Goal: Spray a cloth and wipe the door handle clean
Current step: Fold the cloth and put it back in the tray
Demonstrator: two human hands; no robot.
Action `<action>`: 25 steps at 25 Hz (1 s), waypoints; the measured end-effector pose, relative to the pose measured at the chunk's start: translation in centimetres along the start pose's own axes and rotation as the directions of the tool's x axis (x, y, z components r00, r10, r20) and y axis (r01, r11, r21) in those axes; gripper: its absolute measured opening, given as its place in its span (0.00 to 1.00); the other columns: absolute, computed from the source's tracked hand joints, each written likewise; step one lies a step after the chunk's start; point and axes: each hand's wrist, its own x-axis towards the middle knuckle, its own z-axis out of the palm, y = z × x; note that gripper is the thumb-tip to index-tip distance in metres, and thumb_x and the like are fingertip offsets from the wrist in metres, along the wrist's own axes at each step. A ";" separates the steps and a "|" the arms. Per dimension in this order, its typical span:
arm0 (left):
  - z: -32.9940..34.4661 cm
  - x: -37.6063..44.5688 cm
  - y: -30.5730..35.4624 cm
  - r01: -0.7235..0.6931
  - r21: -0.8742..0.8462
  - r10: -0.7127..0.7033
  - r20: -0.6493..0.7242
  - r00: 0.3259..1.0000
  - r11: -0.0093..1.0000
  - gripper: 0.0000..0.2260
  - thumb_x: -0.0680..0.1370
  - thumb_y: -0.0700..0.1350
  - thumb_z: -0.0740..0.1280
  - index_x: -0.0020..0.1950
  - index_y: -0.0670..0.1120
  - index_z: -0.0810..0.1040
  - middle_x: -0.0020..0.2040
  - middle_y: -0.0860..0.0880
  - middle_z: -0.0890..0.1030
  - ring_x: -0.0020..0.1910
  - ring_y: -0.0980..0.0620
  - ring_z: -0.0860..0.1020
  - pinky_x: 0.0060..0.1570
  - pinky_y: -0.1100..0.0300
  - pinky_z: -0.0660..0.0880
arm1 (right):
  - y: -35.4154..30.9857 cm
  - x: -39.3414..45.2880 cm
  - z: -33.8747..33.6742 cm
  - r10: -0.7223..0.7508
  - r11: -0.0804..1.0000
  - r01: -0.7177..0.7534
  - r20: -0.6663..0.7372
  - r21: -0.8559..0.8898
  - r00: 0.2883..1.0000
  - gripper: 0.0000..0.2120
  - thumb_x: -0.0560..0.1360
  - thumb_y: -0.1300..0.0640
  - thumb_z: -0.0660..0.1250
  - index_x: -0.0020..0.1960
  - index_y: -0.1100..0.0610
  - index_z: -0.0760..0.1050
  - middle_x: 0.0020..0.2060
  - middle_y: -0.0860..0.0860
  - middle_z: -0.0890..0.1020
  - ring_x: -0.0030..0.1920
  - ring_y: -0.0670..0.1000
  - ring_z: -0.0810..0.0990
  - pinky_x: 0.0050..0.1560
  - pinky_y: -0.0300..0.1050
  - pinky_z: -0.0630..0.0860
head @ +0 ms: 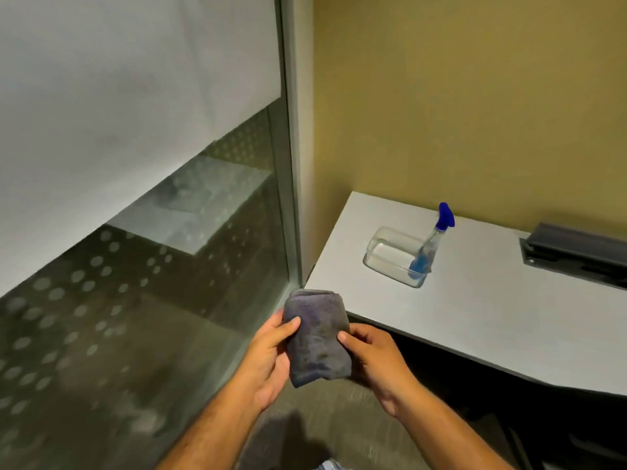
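Observation:
A folded grey cloth [317, 337] is held upright in front of me, low in the middle of the view. My left hand [271, 357] grips its left edge with the thumb on the front. My right hand [369, 357] grips its right edge the same way. A clear spray bottle [428, 247] with a blue trigger head and a little blue liquid stands tilted inside a clear plastic tub [383, 244] on the white desk [475, 317], well beyond both hands. No door handle is in view.
A glass partition [152, 266] with a frosted upper band and dotted pattern fills the left side, ending in a metal frame post [291, 198]. A yellow wall rises behind the desk. A dark cable box [576, 254] is set into the desk at the right. Carpet lies below.

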 end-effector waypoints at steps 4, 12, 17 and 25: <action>2.1 5.9 0.8 0.063 0.133 -0.070 0.053 0.996 0.989 0.20 0.83 0.48 0.71 0.74 0.44 0.79 0.70 0.37 0.83 0.69 0.38 0.83 0.67 0.40 0.81 | -0.3 2.5 -2.1 -0.006 0.999 0.014 -0.152 0.050 0.988 0.08 0.83 0.59 0.69 0.56 0.53 0.87 0.48 0.54 0.91 0.49 0.52 0.90 0.44 0.40 0.84; 9.2 17.7 -1.0 0.127 0.234 -0.137 0.029 0.990 0.964 0.19 0.85 0.51 0.70 0.73 0.43 0.79 0.67 0.37 0.85 0.67 0.37 0.84 0.69 0.39 0.80 | -1.1 11.3 -10.7 0.085 0.989 -0.051 -0.249 0.137 0.965 0.12 0.82 0.51 0.70 0.51 0.61 0.80 0.48 0.60 0.87 0.47 0.52 0.85 0.47 0.46 0.82; 15.6 25.9 -1.9 0.107 0.285 -0.098 -0.047 0.994 0.952 0.15 0.86 0.46 0.68 0.72 0.45 0.78 0.65 0.38 0.86 0.65 0.39 0.85 0.69 0.40 0.81 | -3.7 18.3 -17.3 0.204 0.899 -0.155 -0.081 0.409 0.976 0.08 0.84 0.54 0.68 0.57 0.59 0.76 0.51 0.57 0.89 0.51 0.56 0.89 0.51 0.54 0.85; 20.6 35.8 -1.9 0.161 0.491 -0.050 -0.232 0.971 0.856 0.10 0.85 0.44 0.70 0.65 0.54 0.81 0.57 0.45 0.89 0.56 0.44 0.88 0.46 0.53 0.85 | -4.6 25.7 -22.7 0.197 0.977 -0.192 -0.054 0.092 0.979 0.21 0.78 0.58 0.77 0.63 0.47 0.70 0.62 0.54 0.83 0.59 0.56 0.87 0.54 0.47 0.87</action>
